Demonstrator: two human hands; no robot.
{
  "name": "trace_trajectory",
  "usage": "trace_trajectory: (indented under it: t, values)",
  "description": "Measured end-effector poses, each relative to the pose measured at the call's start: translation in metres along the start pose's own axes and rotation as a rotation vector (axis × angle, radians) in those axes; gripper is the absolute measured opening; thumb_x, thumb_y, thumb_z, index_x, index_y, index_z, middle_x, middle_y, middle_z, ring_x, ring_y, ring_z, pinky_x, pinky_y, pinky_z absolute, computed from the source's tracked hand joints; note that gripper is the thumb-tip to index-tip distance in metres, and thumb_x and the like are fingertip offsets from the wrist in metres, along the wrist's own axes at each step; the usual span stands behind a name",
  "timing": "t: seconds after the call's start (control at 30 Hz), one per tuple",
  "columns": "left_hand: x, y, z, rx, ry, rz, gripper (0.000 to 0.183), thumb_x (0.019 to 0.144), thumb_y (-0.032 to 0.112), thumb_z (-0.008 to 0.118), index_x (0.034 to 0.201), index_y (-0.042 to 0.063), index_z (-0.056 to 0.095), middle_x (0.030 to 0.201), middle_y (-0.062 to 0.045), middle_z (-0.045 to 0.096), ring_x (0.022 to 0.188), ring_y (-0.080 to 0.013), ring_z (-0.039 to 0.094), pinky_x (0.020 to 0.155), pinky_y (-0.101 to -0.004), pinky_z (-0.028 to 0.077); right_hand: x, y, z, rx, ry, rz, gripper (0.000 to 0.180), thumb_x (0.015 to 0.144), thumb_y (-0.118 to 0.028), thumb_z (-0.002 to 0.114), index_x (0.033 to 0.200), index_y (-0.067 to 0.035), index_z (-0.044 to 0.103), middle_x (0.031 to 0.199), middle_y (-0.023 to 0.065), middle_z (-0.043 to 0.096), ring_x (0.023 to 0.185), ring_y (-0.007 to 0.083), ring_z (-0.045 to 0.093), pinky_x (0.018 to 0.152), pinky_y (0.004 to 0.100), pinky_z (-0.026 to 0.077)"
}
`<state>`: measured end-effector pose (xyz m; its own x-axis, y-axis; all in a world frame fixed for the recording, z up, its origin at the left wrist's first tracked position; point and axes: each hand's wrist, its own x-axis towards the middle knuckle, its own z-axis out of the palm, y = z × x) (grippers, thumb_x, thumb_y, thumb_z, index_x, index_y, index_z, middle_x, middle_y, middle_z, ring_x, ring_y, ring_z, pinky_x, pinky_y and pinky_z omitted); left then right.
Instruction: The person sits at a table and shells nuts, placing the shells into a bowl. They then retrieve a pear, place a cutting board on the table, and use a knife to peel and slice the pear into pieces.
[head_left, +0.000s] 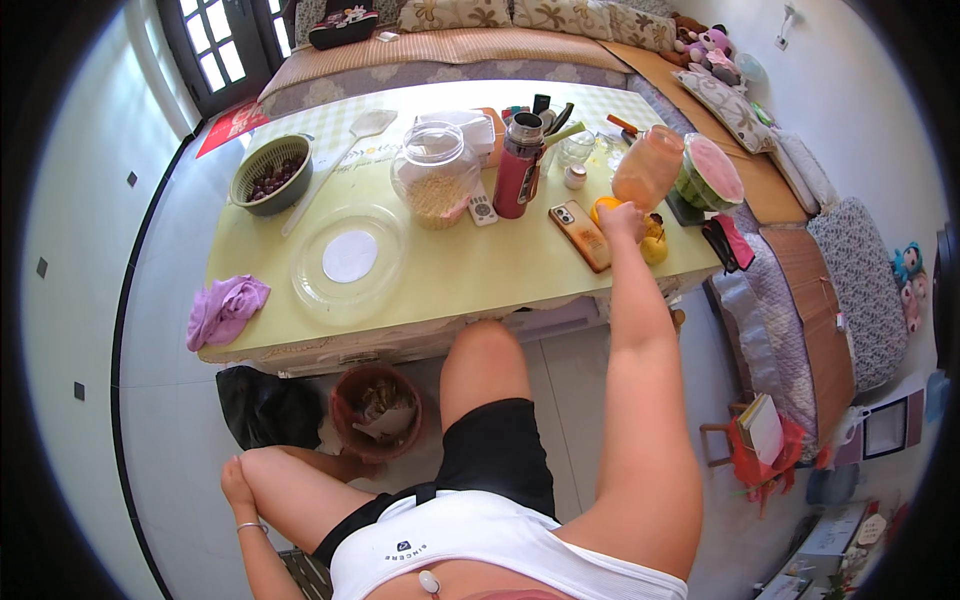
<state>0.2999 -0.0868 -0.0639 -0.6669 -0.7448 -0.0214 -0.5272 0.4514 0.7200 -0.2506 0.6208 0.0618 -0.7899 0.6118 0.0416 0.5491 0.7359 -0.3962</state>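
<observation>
My right hand (624, 222) reaches over the table's right front, its fingers on the edge of a round orange lid (602, 207). Right behind it stands a wide-mouthed jar (646, 171) with an orange-pink tint. Yellow fruit (654, 250) lies against the right side of the hand, partly covered by it. A smartphone in a brown-gold case (580, 235) lies face down just left of the wrist. My left hand (237, 481) rests on my bent left knee, away from the table, and holds nothing.
On the table (450, 292) are a grain-filled clear jar (435, 180), a pink flask (518, 169), a remote control (483, 205), a cut watermelon (709, 172), a clear plastic lid (309, 281), a fruit colander (271, 176) and a purple cloth (227, 309). A waste bin (341, 420) stands below.
</observation>
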Motion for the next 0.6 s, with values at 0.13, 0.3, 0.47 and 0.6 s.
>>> trace_trajectory:
  t: [0.13,0.3,0.47,0.6]
  values:
    - [0.002,-0.004,0.001,0.051,0.036,-0.009,0.041,0.101,0.033,0.053,0.100,-0.005,0.068,0.098,-0.016,0.071,0.090,-0.0243,0.063,0.086,-0.0370,0.049,0.011,-0.008,0.018,-0.105,0.030,0.062,0.079,0.078,-0.058,0.071,0.132,-0.002,0.054,0.137,0.0195,0.056,0.124,0.0347,0.059,0.098,0.0450,0.052]
    - [0.003,-0.005,0.002,0.082,0.049,0.012,0.041,0.100,0.033,0.053,0.096,-0.005,0.069,0.093,-0.017,0.071,0.085,-0.0254,0.063,0.081,-0.0389,0.050,0.013,-0.012,0.024,-0.134,0.017,0.088,0.081,0.077,-0.056,0.073,0.136,-0.006,0.051,0.137,0.0173,0.056,0.122,0.0353,0.060,0.097,0.0462,0.053]
    - [-0.007,0.008,0.004,0.035,0.052,0.010,0.040,0.101,0.032,0.052,0.091,-0.004,0.066,0.085,-0.017,0.068,0.078,-0.0231,0.059,0.075,-0.0384,0.048,0.009,-0.012,0.016,-0.128,0.059,0.073,0.079,0.074,-0.056,0.073,0.133,-0.006,0.054,0.133,0.0182,0.059,0.118,0.0361,0.062,0.097,0.0477,0.052]
    - [-0.013,0.002,0.002,-0.001,0.083,0.055,0.041,0.101,0.032,0.052,0.086,-0.004,0.063,0.079,-0.015,0.065,0.072,-0.0211,0.054,0.071,-0.0377,0.046,0.006,-0.016,-0.009,0.133,0.141,0.007,0.072,0.073,-0.054,0.073,0.124,-0.004,0.061,0.122,0.0229,0.064,0.116,0.0377,0.062,0.096,0.0480,0.051]
